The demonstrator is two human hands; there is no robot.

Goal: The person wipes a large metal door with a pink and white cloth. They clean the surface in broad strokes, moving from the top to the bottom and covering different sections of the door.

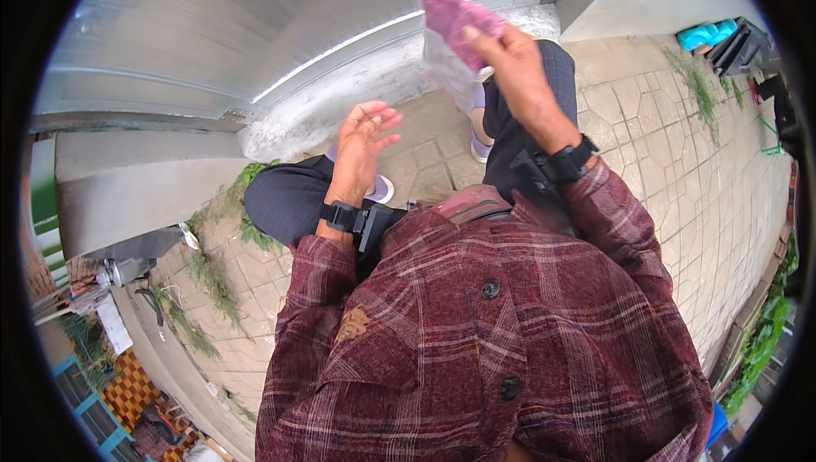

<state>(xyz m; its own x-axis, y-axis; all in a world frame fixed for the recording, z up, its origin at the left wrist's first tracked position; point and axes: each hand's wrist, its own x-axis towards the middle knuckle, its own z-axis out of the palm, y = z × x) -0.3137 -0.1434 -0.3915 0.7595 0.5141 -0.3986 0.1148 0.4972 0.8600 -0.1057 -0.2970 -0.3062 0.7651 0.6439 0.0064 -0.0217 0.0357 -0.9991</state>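
Note:
My right hand (513, 73) grips a folded cloth (459, 19), pink on its upper part, with a whitish part (449, 70) hanging beneath, slightly blurred. It is held up in front of a grey metal door panel (268, 9). Nothing is in my left hand (366, 143), which hovers above my bent knee with its fingers loosely curled and apart. Both wrists carry black strapped devices. Below the door runs a white-painted sill (344, 86), past the tips of my purple shoes.
Patterned paving (663, 124) spreads under and around me, with weeds (698, 89) in its joints. Turquoise containers (704, 35) stand beside a black bin (743, 47) at the right wall. A low concrete wall (127, 188) borders the left, leafy plants (255, 178) near my knee.

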